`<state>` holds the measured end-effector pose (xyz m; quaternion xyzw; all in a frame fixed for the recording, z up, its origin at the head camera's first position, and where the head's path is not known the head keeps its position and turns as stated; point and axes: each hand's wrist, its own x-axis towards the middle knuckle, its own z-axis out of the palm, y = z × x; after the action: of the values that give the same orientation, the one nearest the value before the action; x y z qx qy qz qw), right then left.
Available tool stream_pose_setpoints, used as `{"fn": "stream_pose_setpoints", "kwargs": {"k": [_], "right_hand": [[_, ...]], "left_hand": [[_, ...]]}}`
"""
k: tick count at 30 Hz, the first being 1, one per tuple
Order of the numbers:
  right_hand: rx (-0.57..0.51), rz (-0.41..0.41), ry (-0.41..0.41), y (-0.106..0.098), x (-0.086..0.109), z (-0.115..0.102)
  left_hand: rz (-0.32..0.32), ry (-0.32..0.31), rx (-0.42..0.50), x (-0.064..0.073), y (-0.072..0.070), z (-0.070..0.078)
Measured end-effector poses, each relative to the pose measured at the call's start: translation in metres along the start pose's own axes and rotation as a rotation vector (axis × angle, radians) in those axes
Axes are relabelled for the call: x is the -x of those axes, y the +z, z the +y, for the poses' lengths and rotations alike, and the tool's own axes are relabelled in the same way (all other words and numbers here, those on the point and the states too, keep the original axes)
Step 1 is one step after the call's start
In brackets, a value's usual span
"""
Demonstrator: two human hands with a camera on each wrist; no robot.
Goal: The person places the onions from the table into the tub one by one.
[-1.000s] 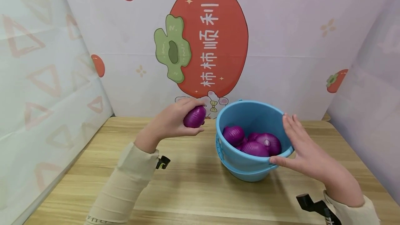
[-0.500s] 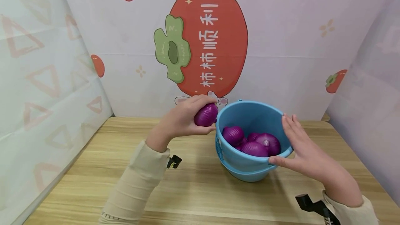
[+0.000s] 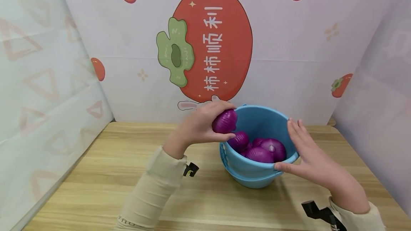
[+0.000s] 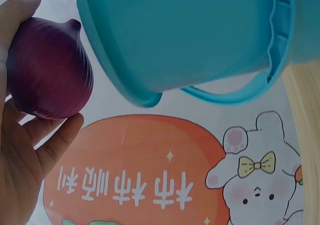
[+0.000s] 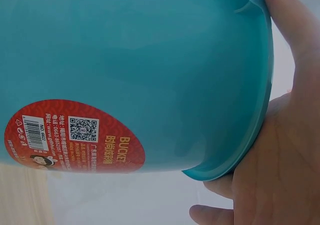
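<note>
A purple onion [image 3: 225,121] is held between the thumb and fingers of my left hand [image 3: 200,123], at the left rim of a light blue bucket [image 3: 253,174]. In the left wrist view the onion [image 4: 50,67] appears beside the bucket's rim, with a gap between them. Several purple onions [image 3: 259,154] lie inside the bucket, partly covering one another. My right hand [image 3: 316,165] rests on the bucket's right rim, fingers extended and thumb at the front edge. The right wrist view shows that palm [image 5: 270,170] beside the rim.
The bucket stands on a wood-grain table [image 3: 96,177]. Behind rises a white backdrop [image 3: 289,38] printed with red persimmons, and pale cloth walls flank both sides. A folded-down handle [image 4: 235,96] hangs along the bucket. A red label [image 5: 75,135] is on its outside.
My left hand has carried the onion rightward, from left of the bucket to its left rim. My right hand has stayed on the opposite rim, and the view has shifted slightly.
</note>
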<state>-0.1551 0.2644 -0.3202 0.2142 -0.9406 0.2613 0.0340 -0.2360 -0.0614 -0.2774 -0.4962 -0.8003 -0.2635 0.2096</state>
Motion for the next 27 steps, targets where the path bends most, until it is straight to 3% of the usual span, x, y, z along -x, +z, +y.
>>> {"fn": "stream_pose_setpoints", "kwargs": {"k": [6, 11, 27], "right_hand": [[-0.001, -0.001, 0.003, 0.001, 0.002, 0.002], [0.006, 0.002, 0.004, 0.000, 0.003, 0.001], [-0.019, -0.008, -0.004, 0.000, -0.001, -0.002]], "left_hand": [[-0.020, 0.013, 0.091, -0.013, 0.015, 0.005], [-0.036, 0.028, 0.103, -0.022, 0.028, 0.007], [-0.178, -0.083, 0.096, -0.041, 0.057, -0.005]]}}
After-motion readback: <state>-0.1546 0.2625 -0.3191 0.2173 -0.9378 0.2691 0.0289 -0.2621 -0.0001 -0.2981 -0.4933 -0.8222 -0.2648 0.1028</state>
